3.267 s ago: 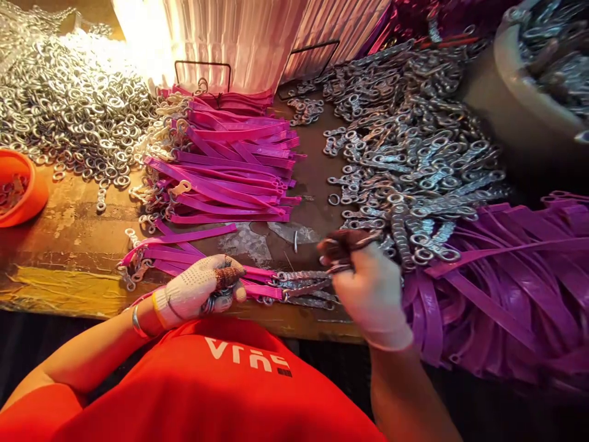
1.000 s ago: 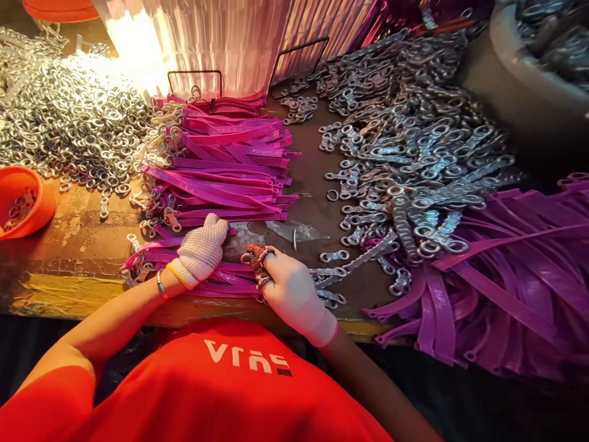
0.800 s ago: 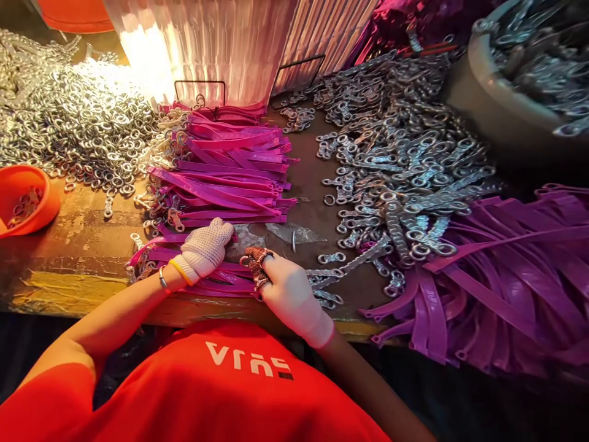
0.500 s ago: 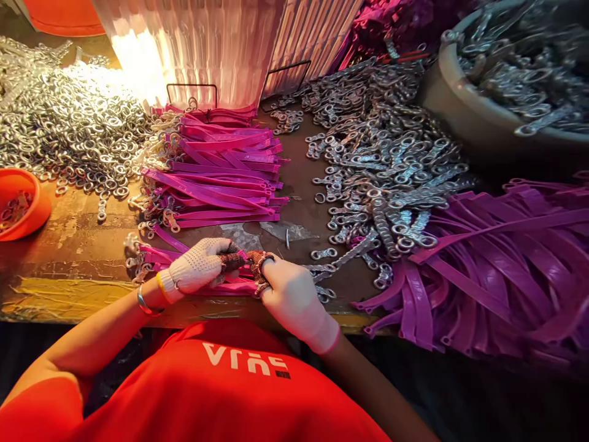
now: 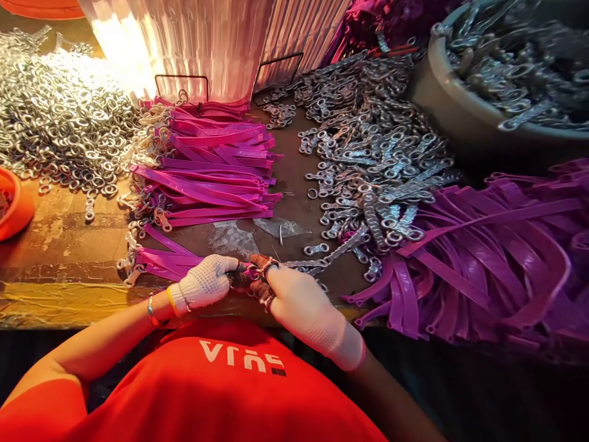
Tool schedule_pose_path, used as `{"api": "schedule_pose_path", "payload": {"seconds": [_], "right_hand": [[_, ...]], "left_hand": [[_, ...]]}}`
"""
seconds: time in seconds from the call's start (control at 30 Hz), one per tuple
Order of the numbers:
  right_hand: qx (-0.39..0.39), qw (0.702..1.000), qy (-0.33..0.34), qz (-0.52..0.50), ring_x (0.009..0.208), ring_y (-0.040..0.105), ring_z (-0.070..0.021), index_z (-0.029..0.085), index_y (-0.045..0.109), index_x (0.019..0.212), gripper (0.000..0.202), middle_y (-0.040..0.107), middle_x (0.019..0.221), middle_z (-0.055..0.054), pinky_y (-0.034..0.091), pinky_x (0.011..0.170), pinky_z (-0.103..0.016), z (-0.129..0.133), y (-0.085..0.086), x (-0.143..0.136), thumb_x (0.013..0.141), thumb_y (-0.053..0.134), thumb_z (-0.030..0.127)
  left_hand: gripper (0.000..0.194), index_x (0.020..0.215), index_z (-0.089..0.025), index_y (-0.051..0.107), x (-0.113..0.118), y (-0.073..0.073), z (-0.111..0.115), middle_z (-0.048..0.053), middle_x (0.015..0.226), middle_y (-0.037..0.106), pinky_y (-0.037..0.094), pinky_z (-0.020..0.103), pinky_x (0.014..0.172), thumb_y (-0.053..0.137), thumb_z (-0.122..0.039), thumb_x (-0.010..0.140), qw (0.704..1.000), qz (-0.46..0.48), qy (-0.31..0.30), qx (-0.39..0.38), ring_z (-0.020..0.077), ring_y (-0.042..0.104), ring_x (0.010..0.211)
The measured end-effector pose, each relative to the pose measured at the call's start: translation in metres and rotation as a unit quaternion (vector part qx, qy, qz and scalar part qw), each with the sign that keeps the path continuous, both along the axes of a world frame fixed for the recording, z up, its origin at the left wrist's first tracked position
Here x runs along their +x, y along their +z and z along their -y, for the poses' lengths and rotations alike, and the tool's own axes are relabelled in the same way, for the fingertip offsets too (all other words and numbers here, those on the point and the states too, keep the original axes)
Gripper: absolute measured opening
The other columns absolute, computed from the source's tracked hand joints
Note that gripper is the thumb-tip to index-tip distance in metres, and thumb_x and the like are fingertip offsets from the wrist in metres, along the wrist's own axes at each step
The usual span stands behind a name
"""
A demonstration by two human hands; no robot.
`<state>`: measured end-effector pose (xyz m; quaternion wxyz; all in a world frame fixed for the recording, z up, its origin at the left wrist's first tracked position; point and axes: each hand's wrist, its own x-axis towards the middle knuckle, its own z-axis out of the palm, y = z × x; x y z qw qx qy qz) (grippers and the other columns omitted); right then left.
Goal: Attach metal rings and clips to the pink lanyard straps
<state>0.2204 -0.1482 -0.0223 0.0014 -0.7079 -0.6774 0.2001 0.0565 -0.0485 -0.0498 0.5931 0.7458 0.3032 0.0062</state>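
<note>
Both hands wear white gloves with dark, worn fingertips and meet near the table's front edge. My left hand [image 5: 209, 280] is closed on the end of a purple strap [image 5: 248, 269]. Pressed against the same end, my right hand [image 5: 288, 288] has its fingers pinched; any small part between them is hidden. Left of the hands lie purple straps [image 5: 168, 261] with metal links [image 5: 133, 274] at their ends. Beyond them is a larger stack of purple straps [image 5: 221, 166]. A braided metal piece [image 5: 343, 248] lies just right of my right hand.
Metal rings [image 5: 59, 116] are heaped at the left beside an orange bowl [image 5: 21, 209]. Metal links [image 5: 368, 153] cover the right side of the table [image 5: 294, 172], near a grey tub [image 5: 453, 92]. Loose purple straps [image 5: 497, 258] hang over the right front edge. Corrugated sheets [image 5: 207, 43] stand behind.
The view has shifted slightly. My left hand has moved right and off the nearer straps, and my right hand has turned, its fingers still at the strap's end.
</note>
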Motion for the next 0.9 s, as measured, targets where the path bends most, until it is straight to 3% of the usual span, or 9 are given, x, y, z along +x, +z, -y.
{"api": "schedule_pose_path", "payload": {"seconds": [0.07, 0.13, 0.33, 0.43, 0.57, 0.7, 0.8, 0.87, 0.9], "right_hand": [[-0.072, 0.997, -0.008, 0.022, 0.077, 0.069, -0.024, 0.016, 0.067, 0.099, 0.021, 0.075, 0.09, -0.011, 0.041, 0.062, -0.03, -0.003, 0.006, -0.002, 0.083, 0.054, 0.014], [-0.088, 0.995, -0.016, 0.047, 0.072, 0.069, -0.0242, 0.016, 0.067, 0.094, 0.018, 0.074, 0.082, -0.011, 0.037, 0.058, -0.03, -0.005, 0.006, -0.006, 0.084, 0.053, 0.013], [0.031, 0.994, 0.084, 0.068, 0.063, 0.066, -0.0208, 0.012, 0.066, 0.085, 0.016, 0.07, 0.067, -0.011, 0.028, 0.054, -0.031, 0.005, -0.018, -0.013, 0.082, 0.051, 0.009], [0.043, 0.991, 0.109, 0.067, 0.061, 0.065, -0.0202, 0.012, 0.067, 0.083, 0.017, 0.069, 0.066, -0.012, 0.027, 0.052, -0.031, 0.007, -0.021, -0.016, 0.085, 0.05, 0.01], [-0.008, 0.994, 0.08, 0.071, 0.065, 0.065, -0.0214, 0.014, 0.069, 0.087, 0.013, 0.07, 0.072, -0.011, 0.032, 0.055, -0.031, 0.003, -0.01, -0.014, 0.085, 0.055, 0.014], [0.011, 0.997, 0.072, 0.024, 0.08, 0.064, -0.021, 0.018, 0.07, 0.083, 0.01, 0.071, 0.089, -0.01, 0.041, 0.067, -0.03, 0.002, 0.006, 0.03, 0.084, 0.064, 0.025], [0.109, 0.984, -0.11, 0.085, 0.084, 0.061, -0.0222, 0.017, 0.071, 0.098, 0.02, 0.069, 0.095, -0.011, 0.042, 0.07, -0.031, -0.003, 0.007, 0.092, 0.086, 0.055, 0.019], [0.136, 0.936, -0.259, 0.196, 0.082, 0.06, -0.0262, 0.012, 0.069, 0.103, 0.026, 0.067, 0.095, -0.016, 0.039, 0.065, -0.034, -0.012, 0.001, 0.129, 0.084, 0.051, 0.016], [0.129, 0.917, -0.292, 0.24, 0.083, 0.06, -0.0284, 0.008, 0.069, 0.102, 0.027, 0.066, 0.096, -0.02, 0.036, 0.064, -0.035, -0.018, -0.003, 0.143, 0.083, 0.051, 0.015]], "left_hand": [[0.023, 0.087, -0.018, 0.073, -0.001, -0.002, 0.0, 0.003, 0.081, 0.072, 0.046, 0.024, 0.069, 0.053, -0.016, 0.078, 1.0, 0.001, 0.012, 0.012, 0.0177, 0.061, 0.073], [0.021, 0.084, -0.017, 0.073, -0.003, -0.003, 0.001, 0.003, 0.077, 0.071, 0.045, 0.023, 0.067, 0.053, -0.016, 0.077, 0.999, -0.005, 0.016, 0.032, 0.017, 0.06, 0.07], [0.02, 0.075, -0.015, 0.068, -0.003, -0.007, -0.002, 0.002, 0.072, 0.066, 0.037, 0.023, 0.061, 0.048, -0.018, 0.081, 0.997, -0.024, -0.035, 0.06, 0.0143, 0.054, 0.065], [0.021, 0.078, -0.015, 0.069, -0.002, -0.007, -0.005, 0.001, 0.074, 0.066, 0.039, 0.022, 0.063, 0.048, -0.017, 0.081, 0.998, -0.005, -0.05, 0.033, 0.0143, 0.054, 0.068], [0.024, 0.084, -0.016, 0.072, 0.0, -0.001, -0.008, 0.002, 0.079, 0.069, 0.043, 0.023, 0.066, 0.048, -0.019, 0.082, 0.999, 0.0, -0.042, -0.016, 0.0157, 0.057, 0.072], [0.029, 0.108, -0.018, 0.071, -0.002, 0.009, -0.006, 0.003, 0.085, 0.07, 0.043, 0.02, 0.059, 0.055, -0.033, 0.088, 0.993, 0.026, 0.043, -0.111, 0.0128, 0.056, 0.065], [0.037, 0.107, -0.016, 0.067, -0.002, 0.011, -0.005, 0.001, 0.074, 0.065, 0.032, 0.018, 0.044, 0.058, -0.048, 0.09, 0.969, 0.027, 0.14, -0.201, 0.0066, 0.042, 0.047], [0.041, 0.101, -0.015, 0.065, -0.001, 0.009, -0.005, 0.0, 0.067, 0.061, 0.027, 0.017, 0.04, 0.057, -0.053, 0.09, 0.929, 0.035, 0.195, -0.311, 0.0046, 0.038, 0.042], [0.043, 0.1, -0.014, 0.064, 0.0, 0.008, -0.006, 0.0, 0.065, 0.059, 0.026, 0.016, 0.039, 0.056, -0.056, 0.089, 0.901, 0.04, 0.209, -0.377, 0.0041, 0.037, 0.04]]}}
